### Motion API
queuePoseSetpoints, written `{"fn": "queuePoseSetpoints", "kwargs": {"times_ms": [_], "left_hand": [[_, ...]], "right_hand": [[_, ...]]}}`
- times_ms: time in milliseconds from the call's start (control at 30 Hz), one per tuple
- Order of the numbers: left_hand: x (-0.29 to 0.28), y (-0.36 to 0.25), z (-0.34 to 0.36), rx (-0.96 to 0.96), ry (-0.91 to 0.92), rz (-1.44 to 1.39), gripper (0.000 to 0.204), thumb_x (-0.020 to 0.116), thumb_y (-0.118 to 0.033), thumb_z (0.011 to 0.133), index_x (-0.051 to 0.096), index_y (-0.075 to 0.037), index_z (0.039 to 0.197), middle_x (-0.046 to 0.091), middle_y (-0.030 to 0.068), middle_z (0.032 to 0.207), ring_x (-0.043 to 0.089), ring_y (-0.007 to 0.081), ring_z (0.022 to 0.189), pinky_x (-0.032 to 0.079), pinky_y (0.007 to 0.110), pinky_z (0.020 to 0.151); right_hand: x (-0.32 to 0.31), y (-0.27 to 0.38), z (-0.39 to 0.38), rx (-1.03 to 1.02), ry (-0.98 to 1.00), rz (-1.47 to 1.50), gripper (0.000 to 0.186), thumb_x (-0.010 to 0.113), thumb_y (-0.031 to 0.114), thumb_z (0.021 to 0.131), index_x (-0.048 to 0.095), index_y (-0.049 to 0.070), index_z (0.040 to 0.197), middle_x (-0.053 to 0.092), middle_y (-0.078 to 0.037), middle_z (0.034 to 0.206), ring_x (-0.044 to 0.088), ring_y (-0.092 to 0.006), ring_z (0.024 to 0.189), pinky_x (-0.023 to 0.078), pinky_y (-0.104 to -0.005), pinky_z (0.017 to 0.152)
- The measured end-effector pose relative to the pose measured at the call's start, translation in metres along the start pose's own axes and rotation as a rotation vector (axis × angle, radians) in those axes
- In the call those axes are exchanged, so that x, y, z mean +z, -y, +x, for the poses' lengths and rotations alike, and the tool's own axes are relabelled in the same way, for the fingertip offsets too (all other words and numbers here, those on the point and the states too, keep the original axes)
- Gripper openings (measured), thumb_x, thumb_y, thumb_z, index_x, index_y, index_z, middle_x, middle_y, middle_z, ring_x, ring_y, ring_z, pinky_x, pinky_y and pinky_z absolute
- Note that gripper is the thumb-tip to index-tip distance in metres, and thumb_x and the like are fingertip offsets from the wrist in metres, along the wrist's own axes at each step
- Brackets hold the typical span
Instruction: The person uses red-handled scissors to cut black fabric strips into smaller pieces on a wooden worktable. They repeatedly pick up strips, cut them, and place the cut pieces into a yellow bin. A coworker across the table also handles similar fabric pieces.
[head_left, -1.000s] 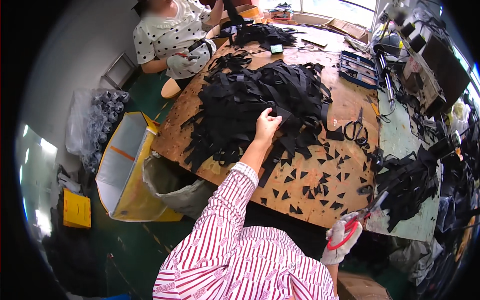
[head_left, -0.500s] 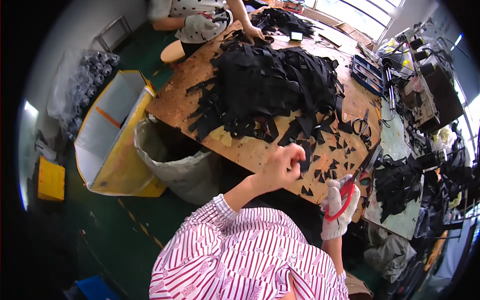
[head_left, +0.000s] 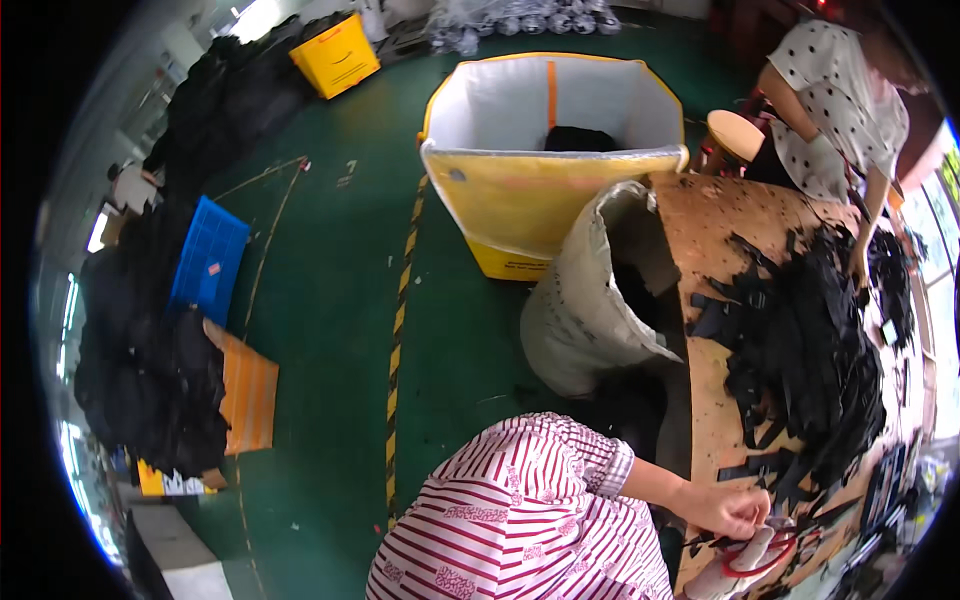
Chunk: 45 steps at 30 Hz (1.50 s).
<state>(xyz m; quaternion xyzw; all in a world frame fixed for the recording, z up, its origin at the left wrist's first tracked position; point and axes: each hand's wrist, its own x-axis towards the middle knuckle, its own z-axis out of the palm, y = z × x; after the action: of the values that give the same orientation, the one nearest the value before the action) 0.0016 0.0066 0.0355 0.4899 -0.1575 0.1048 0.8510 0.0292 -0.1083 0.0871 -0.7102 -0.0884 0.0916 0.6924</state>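
My bare left hand [head_left: 735, 512] is at the near edge of the wooden table, its fingers curled together in a pinch. What they hold, if anything, is too small to make out. Right below it, my right hand [head_left: 722, 578] wears a white glove and is closed round the red handles of a pair of scissors [head_left: 786, 556]. Their blades are hard to see against the dark straps. A big heap of black straps [head_left: 815, 340] covers the table [head_left: 705, 215] beyond my hands, and loose strap ends lie close to my left hand.
A whitish sack [head_left: 565, 320] stands open against the table's side. Behind it is a large yellow bin [head_left: 540, 200] with a pale lining. Another person [head_left: 835, 110] reaches into the straps at the far end, near a round stool [head_left: 735, 133]. A blue crate [head_left: 212, 260] stands at left.
The view has swung left, so the table now shows at the right and the floor fills the left. My left hand has come close to my right, which still grips the scissors.
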Motion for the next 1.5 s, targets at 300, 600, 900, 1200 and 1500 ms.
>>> {"fn": "queuePoseSetpoints", "kwargs": {"times_ms": [300,600,900,1200,1500], "left_hand": [[-0.024,0.001,-0.003,-0.267,0.254,0.221,0.037,0.048,-0.027,0.095,0.046,0.0,0.121,0.052,0.0106,0.108,0.05,0.0215,0.102,0.043,0.033,0.086],[-0.024,0.018,0.009,-0.505,0.118,0.02,0.016,0.059,-0.021,0.09,0.054,-0.006,0.088,0.056,-0.0015,0.073,0.05,0.0042,0.056,0.041,0.02,0.054],[-0.026,-0.017,0.034,-0.386,-0.315,-0.017,0.017,0.055,-0.023,0.093,0.054,-0.007,0.088,0.052,-0.0035,0.068,0.053,0.0041,0.056,0.039,0.017,0.045],[-0.022,-0.01,0.036,-0.396,-0.335,0.101,0.014,0.057,-0.023,0.092,0.057,-0.01,0.085,0.056,-0.0046,0.07,0.056,0.0031,0.059,0.038,0.016,0.044],[-0.021,0.007,0.029,-0.459,-0.298,0.117,0.014,0.054,-0.021,0.093,0.057,-0.009,0.086,0.057,-0.0046,0.071,0.054,0.0012,0.057,0.037,0.015,0.043]], "right_hand": [[-0.004,-0.015,-0.004,-0.099,-0.186,-0.002,0.056,0.061,0.013,0.085,0.034,0.002,0.132,0.048,-0.007,0.126,0.051,-0.0164,0.099,0.044,-0.026,0.078],[-0.03,0.003,-0.007,0.01,-0.255,0.062,0.028,0.059,0.003,0.077,0.046,0.005,0.102,0.051,-0.004,0.081,0.051,-0.0095,0.059,0.045,-0.0206,0.051],[-0.064,-0.046,-0.033,0.114,-0.002,-0.29,0.054,0.071,0.005,0.068,0.043,0.007,0.115,0.053,-0.007,0.083,0.055,-0.0162,0.064,0.047,-0.0279,0.056],[-0.067,-0.031,-0.034,0.022,0.137,-0.681,0.074,0.077,0.027,0.065,0.042,0.004,0.126,0.061,-0.018,0.097,0.062,-0.0354,0.083,0.048,-0.0405,0.074],[-0.059,-0.033,-0.032,-0.04,0.186,-0.719,0.076,0.077,0.034,0.066,0.041,0.004,0.127,0.063,-0.019,0.094,0.063,-0.0363,0.08,0.049,-0.0404,0.072]]}}
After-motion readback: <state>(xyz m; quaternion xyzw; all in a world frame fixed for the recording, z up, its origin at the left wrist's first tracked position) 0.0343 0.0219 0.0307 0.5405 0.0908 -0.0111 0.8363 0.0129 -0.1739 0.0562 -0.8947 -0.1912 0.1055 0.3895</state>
